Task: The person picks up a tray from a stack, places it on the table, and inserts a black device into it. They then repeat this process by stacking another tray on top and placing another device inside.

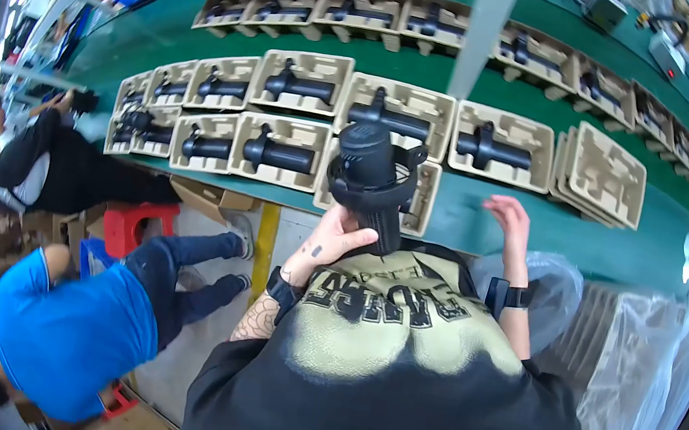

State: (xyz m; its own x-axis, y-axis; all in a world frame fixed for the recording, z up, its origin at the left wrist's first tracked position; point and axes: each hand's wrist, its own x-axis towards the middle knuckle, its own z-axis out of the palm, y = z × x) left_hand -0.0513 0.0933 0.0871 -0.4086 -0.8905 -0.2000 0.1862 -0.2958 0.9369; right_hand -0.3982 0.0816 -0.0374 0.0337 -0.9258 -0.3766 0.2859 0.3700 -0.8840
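Note:
My left hand point(331, 242) is wrapped round the lower part of a black cylindrical device point(364, 162). The device is held upright in front of my chest, with a wide collar round its middle and a ridged top. Behind it, a tan moulded tray point(422, 212) at the bench's near edge is partly hidden. My right hand point(509, 220) is raised over the green bench with fingers apart and nothing in them. The nearest things to it are a tray holding a similar black device point(494, 150) and a stack of tan trays point(611, 176).
Two rows of filled tan trays point(296, 79) line the near side of the bench point(474, 202), with another row point(356, 12) farther back. A pale post point(487, 34) rises between them. Plastic sheeting point(652, 394) hangs at right. A person in blue point(75, 325) is at left, near a red stool point(123, 228).

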